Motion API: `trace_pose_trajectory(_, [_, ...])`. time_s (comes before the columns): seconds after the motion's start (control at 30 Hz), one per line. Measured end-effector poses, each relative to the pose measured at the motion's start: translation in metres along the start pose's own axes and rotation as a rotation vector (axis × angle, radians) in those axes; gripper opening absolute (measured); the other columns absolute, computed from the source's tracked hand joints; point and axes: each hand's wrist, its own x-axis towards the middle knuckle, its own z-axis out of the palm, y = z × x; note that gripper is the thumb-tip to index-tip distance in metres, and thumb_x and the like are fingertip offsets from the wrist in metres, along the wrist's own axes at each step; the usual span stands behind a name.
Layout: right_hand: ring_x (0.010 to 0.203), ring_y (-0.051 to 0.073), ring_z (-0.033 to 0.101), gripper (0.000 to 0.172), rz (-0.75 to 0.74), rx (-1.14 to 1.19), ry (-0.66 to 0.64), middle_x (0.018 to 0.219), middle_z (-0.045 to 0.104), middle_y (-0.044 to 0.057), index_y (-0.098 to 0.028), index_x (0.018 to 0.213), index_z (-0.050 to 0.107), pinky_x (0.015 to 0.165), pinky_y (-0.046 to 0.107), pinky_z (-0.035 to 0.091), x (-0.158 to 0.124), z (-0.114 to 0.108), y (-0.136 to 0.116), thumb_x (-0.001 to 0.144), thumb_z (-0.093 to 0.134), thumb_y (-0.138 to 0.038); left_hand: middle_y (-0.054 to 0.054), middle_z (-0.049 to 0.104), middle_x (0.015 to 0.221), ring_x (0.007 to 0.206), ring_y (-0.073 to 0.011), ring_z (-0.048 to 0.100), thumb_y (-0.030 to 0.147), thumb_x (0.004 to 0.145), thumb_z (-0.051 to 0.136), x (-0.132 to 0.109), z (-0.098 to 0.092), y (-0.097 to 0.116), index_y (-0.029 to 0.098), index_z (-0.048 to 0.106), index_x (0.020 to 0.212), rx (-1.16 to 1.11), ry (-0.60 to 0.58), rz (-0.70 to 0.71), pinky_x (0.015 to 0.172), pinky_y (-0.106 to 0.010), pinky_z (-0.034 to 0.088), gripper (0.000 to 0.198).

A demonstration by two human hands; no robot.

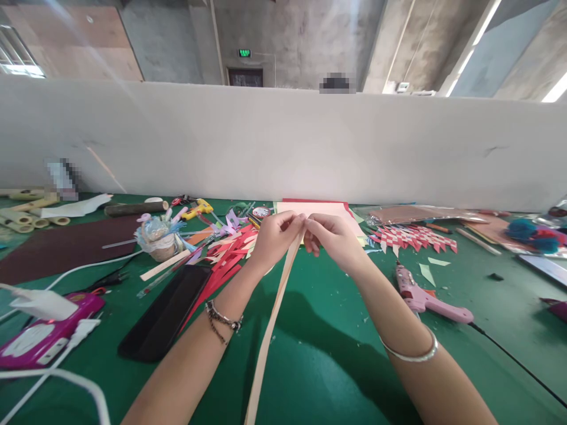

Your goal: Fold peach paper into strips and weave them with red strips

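My left hand [277, 237] and my right hand [330, 236] meet above the middle of the green table, fingertips touching. Both pinch the upper end of a long cream paper strip [275, 313], which hangs down toward me past the lower edge of the view. The exact fold or edge between the fingertips is hidden by the thumbs. Behind my hands lies a stack of cream paper sheets [316, 208] over a red one. Left of my left hand is a loose pile of red and cream paper strips [230, 251]. A red-and-white woven paper piece [414, 237] lies to the right.
A pink hot glue gun [436, 304] with a black cord rests by my right forearm. At left are a black case [166, 313], a purple power strip [53, 330] with white cables, a twine ball [159, 242] and bamboo pieces [26, 218]. A white partition [248, 141] stands behind.
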Motion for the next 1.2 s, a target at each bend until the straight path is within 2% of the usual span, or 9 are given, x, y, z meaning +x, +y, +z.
trace_pose_trajectory(0.23, [0.038,0.005,0.043,0.029,0.014,0.039,-0.007,0.046,0.051,-0.004,-0.019,0.056,0.045,0.043,0.021,0.036,-0.001,0.006,0.001,0.083,0.041,-0.028,0.005,0.03,0.05,0.048,-0.0082,0.03,0.04,0.084,0.045,0.001,0.001,0.0,0.017,0.035,0.052,-0.049,0.056,0.001,0.046,-0.021,0.025,0.04])
trace_pose_trajectory(0.43, [0.037,0.006,0.042,0.029,0.046,0.062,0.058,0.043,0.048,-0.005,-0.019,0.052,0.041,0.041,0.02,0.034,0.001,0.012,0.007,0.08,0.044,-0.026,0.006,0.027,0.05,0.047,-0.0086,0.03,0.042,0.085,0.045,0.001,0.004,-0.005,0.018,0.031,0.052,-0.054,0.143,-0.054,0.046,-0.022,0.025,0.043])
trace_pose_trajectory(0.6, [0.037,0.006,0.04,0.029,0.01,0.084,0.156,0.043,0.047,-0.005,-0.019,0.053,0.042,0.041,0.021,0.032,0.003,0.008,0.009,0.08,0.044,-0.027,0.004,0.035,0.052,0.049,-0.0096,0.037,0.048,0.087,0.039,0.002,0.007,-0.006,0.018,0.038,0.056,-0.155,-0.058,-0.079,0.048,-0.022,0.03,0.042])
trace_pose_trajectory(0.67, [0.037,0.006,0.039,0.028,-0.002,0.087,0.179,0.042,0.046,-0.005,-0.019,0.053,0.043,0.041,0.02,0.031,0.003,0.006,0.009,0.08,0.044,-0.027,0.004,0.039,0.052,0.049,-0.0096,0.039,0.046,0.086,0.041,0.002,0.007,-0.006,0.017,0.042,0.06,-0.142,-0.078,-0.079,0.047,-0.021,0.031,0.039])
trace_pose_trajectory(0.87, [0.039,0.006,0.041,0.031,-0.008,0.018,0.083,0.045,0.047,-0.005,-0.019,0.056,0.044,0.043,0.02,0.034,0.002,0.006,0.007,0.082,0.044,-0.035,0.004,0.043,0.048,0.046,-0.0096,0.042,0.039,0.088,0.039,-0.001,0.008,-0.005,0.017,0.046,0.059,0.01,0.012,-0.038,0.046,-0.021,0.032,0.037])
trace_pose_trajectory(1.03, [0.038,0.005,0.039,0.028,0.025,0.024,0.074,0.043,0.046,-0.006,-0.019,0.053,0.041,0.042,0.019,0.032,0.001,0.009,0.007,0.081,0.041,-0.026,0.005,0.036,0.046,0.045,-0.009,0.04,0.032,0.086,0.041,-0.002,0.01,-0.002,0.018,0.038,0.054,0.047,0.104,0.001,0.045,-0.02,0.031,0.035])
trace_pose_trajectory(1.2, [0.038,0.005,0.038,0.027,0.048,0.036,0.075,0.042,0.044,-0.007,-0.019,0.051,0.039,0.041,0.018,0.031,0.002,0.012,0.007,0.078,0.042,-0.023,0.005,0.032,0.05,0.046,-0.0087,0.04,0.036,0.087,0.04,0.001,0.007,-0.007,0.018,0.035,0.055,-0.018,0.184,-0.032,0.046,-0.021,0.03,0.037])
